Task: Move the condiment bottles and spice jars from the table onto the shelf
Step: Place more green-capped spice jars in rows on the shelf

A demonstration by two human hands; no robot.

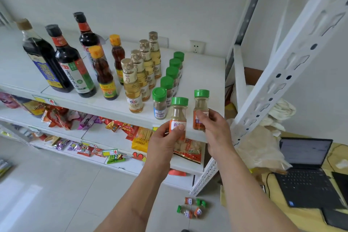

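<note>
Two spice jars in hand, both green-capped with orange labels. Left jar [178,117]: pinched by the left hand [165,141] across the label, thumb in front, held just off the front edge of the top shelf [203,81]. Right jar [201,111]: gripped low on the body by the right hand [214,130], fingers wrapped over the label, above the open right end of the shelf.

Handling, as judged: small, light, rigid clear bodies, glass or plastic not determinable; smooth walls, the paper label offering the better hold. Narrow base, so liable to tip; best held at mid-body and set down upright.

Adjacent stock: a row of green-capped jars [167,83] running front to back, the nearest just beside the left jar; pale oil bottles [133,88]; chilli oil bottles [103,73]; dark sauce bottles [66,62] at left.

Elsewhere: snack packets [120,126] on lower shelves; more small jars [190,209] lying on the floor; a laptop [307,175] at right.
</note>
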